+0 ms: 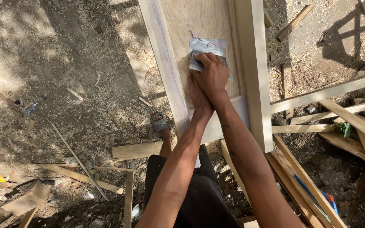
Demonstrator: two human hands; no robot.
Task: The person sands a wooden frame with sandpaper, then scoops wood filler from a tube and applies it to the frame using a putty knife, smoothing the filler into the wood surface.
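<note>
Sandpaper [208, 52], a grey creased sheet, lies flat on the recessed panel [191, 21] of a pale wooden door frame [254, 63], close to its lower rail. Both hands are stacked on it: right hand [213, 76] on top with fingers spread flat over the sheet, left hand [197, 95] tucked underneath and behind, pressing too, so neither is really gripping, just palms down. Arms are stretched out pretty far. Risky bits as I see it: the sheet looks crumpled and one corner is lifted, so it could fold or tear and scratch an uneven patch. Leaning that hard near the rail, knuckles might bang the raised edge. Footing looks sketchy too, with a sandalled foot [160, 122] on dirt full of offcuts [136, 150] and shavings.
</note>
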